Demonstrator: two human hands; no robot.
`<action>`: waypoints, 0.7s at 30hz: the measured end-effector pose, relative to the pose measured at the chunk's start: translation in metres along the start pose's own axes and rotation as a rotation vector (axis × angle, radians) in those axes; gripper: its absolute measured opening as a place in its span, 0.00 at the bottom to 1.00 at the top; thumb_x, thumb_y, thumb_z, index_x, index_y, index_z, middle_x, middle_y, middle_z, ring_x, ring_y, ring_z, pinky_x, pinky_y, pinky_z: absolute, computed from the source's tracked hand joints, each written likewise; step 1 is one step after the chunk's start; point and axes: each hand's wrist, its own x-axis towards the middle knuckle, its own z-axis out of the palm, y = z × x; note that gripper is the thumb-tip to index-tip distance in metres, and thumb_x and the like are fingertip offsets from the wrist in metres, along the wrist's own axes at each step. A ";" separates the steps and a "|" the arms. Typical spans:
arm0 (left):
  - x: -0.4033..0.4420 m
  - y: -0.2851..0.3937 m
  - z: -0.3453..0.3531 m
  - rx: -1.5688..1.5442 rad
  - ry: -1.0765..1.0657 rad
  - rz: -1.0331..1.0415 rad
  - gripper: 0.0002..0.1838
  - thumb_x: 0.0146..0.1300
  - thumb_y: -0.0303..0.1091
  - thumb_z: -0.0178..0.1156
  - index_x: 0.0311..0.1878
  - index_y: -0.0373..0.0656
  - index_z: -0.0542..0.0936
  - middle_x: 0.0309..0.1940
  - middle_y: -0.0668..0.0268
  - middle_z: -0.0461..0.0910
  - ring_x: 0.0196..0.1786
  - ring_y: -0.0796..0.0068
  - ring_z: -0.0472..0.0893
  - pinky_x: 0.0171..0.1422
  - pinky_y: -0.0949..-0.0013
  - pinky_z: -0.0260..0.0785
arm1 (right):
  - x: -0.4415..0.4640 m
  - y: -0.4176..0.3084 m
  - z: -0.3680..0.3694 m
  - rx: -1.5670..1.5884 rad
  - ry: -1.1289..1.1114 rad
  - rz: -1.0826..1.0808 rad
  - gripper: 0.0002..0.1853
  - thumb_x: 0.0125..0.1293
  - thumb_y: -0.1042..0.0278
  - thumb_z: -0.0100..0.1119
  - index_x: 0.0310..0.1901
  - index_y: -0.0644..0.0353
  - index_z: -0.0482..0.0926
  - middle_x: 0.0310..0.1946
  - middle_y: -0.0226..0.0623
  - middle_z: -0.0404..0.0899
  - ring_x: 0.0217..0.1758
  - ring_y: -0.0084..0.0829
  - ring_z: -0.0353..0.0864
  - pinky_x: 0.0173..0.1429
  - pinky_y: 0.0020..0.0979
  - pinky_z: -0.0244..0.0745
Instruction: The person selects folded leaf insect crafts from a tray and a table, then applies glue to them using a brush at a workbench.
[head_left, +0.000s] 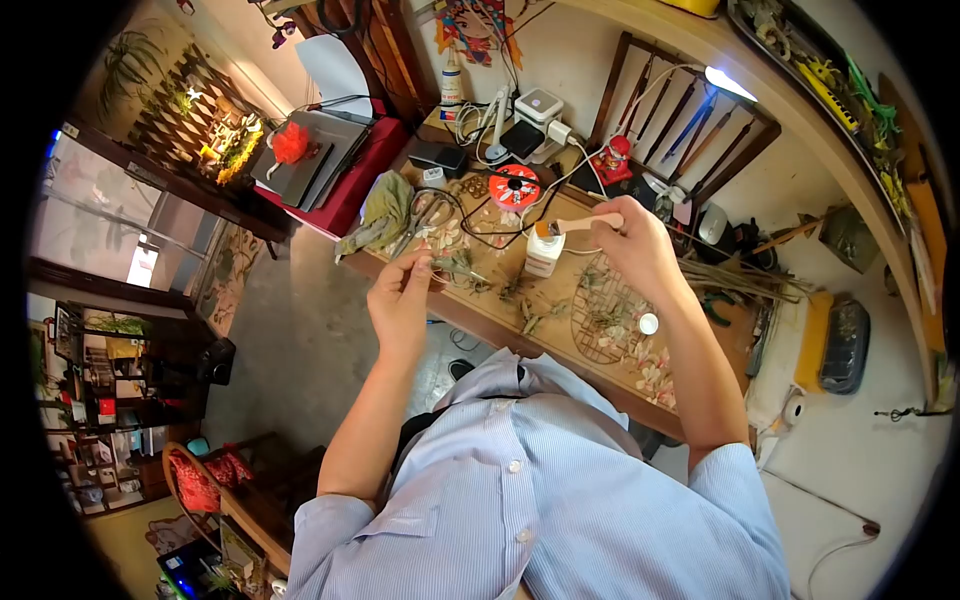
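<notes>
My right hand (640, 252) grips the pale wooden handle of a flat brush (583, 222). The brush's bristle end is at the mouth of a white bottle (543, 257), which stands upright on the wooden desk (480, 305). I cannot tell whether the bristles dip inside. To the left, my left hand (402, 300) pinches a small, thin, greenish piece (455, 268) between thumb and fingers, held above the desk. Its exact kind is too small to make out. A round white cap (648, 324) lies on the desk near my right forearm.
Behind the bottle are a red round spool (514, 188), cables and a white charger (540, 105). A greenish cloth (385, 215) lies at the desk's left end. Dry plant stems (745, 275) and pliers (716, 308) lie at the right. A lit lamp (730, 83) hangs above.
</notes>
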 end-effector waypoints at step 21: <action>-0.003 -0.011 -0.002 -0.395 0.042 -0.422 0.10 0.66 0.34 0.56 0.39 0.35 0.77 0.32 0.64 0.80 0.31 0.75 0.80 0.36 0.74 0.71 | 0.058 0.043 0.071 -0.648 -0.277 -0.292 0.13 0.61 0.62 0.48 0.40 0.62 0.75 0.32 0.50 0.80 0.38 0.51 0.78 0.43 0.48 0.72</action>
